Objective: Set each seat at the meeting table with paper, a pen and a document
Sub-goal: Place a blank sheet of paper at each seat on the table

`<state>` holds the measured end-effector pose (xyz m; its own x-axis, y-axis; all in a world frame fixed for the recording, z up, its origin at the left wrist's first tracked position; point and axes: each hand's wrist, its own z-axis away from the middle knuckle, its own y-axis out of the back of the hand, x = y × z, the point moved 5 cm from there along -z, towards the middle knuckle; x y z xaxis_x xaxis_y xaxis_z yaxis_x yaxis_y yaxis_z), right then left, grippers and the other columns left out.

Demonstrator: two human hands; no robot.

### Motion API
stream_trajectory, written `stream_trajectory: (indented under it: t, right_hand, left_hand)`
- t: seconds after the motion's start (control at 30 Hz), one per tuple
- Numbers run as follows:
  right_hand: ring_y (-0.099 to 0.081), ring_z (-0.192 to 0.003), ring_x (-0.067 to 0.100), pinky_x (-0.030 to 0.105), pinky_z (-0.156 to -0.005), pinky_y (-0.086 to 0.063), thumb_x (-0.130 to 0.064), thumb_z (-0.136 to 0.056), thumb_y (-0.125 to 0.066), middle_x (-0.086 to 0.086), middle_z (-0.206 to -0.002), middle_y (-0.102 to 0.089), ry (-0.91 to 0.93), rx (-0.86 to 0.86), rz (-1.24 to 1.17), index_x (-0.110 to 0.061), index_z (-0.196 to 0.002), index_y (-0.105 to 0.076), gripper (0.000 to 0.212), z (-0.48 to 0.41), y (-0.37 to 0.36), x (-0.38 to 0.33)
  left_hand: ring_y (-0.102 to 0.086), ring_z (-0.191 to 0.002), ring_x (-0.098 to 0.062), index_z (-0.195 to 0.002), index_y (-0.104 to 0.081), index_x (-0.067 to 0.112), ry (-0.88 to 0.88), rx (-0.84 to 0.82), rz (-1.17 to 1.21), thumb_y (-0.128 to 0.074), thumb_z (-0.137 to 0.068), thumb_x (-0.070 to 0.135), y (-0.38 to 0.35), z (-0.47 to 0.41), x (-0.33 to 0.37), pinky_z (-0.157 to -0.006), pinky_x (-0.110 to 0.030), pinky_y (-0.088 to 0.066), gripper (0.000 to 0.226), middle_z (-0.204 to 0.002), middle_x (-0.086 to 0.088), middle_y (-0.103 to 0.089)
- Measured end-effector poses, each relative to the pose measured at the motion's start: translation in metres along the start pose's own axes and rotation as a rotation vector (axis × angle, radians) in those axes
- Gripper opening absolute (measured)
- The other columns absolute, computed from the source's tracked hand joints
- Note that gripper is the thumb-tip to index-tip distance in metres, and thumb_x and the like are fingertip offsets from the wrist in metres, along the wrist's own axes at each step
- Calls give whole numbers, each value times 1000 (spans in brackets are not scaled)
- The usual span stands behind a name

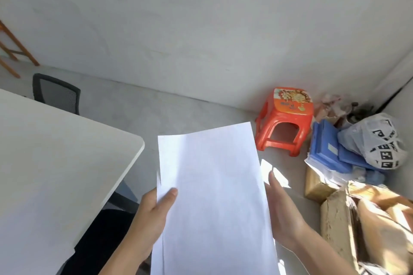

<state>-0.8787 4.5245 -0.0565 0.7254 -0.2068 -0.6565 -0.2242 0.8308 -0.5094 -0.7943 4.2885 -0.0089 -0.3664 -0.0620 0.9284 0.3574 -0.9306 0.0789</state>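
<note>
At the far left, slanted wooden legs [15,51] are seen against the white wall. A black mesh-backed chair [57,94] is set just behind the far edge of the white meeting table [55,163], whose rounded corner is turned toward the middle of the view.

Right of that corner, over the grey floor and clear of the tabletop, a thin stack of blank white paper [214,196] is held up between 2 hands. Its left edge is pinched by the left hand [152,214]: the thumb is pressed on the top sheet and the fingers are tucked beneath. The right hand [283,214] is laid against the right edge, with 1 digit stretched straight along it. The other fingers are hidden behind the sheets, so it cannot be told whether the paper is gripped on that side.

Further right, 1 red plastic stool [283,123] with a printed seat is stood near the wall. Beside it, blue folders [328,149] are piled with a white bag [380,140] marked in black, and brown cardboard boxes [335,219] are crowded into the near right corner.
</note>
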Motion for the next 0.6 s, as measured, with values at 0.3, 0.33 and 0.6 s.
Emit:
stream_trajectory:
  t: [0.3,0.33,0.6]
  right_hand:
    - [-69,-67,24,34,-61,-52,-16,-76,-83,14,-82,-74,297,304,431,6,-86,-64,30,-102,15,-98]
    - [-62,-62,23,33,-58,-47,-19,-75,-83,13,-74,-69,314,337,445,8,-81,-62,35,-118,16,-112]
    - [-52,-65,22,40,-60,-42,-46,-75,-79,11,-72,-59,401,277,521,3,-80,-63,52,-232,-21,-227]
  left_hand:
    - [-61,-114,-10,-112,-68,21,86,-1,146,-61,-91,28,-25,-150,15,-109,-40,-38,23,-111,10,-73]
    - [-58,-117,-9,-113,-68,20,108,0,186,-63,-89,30,-24,-168,19,-112,-39,-34,26,-114,10,-71]
    - [-56,-103,3,-104,-64,24,128,71,267,-69,-85,30,-3,-294,81,-103,-28,-32,20,-106,14,-68]
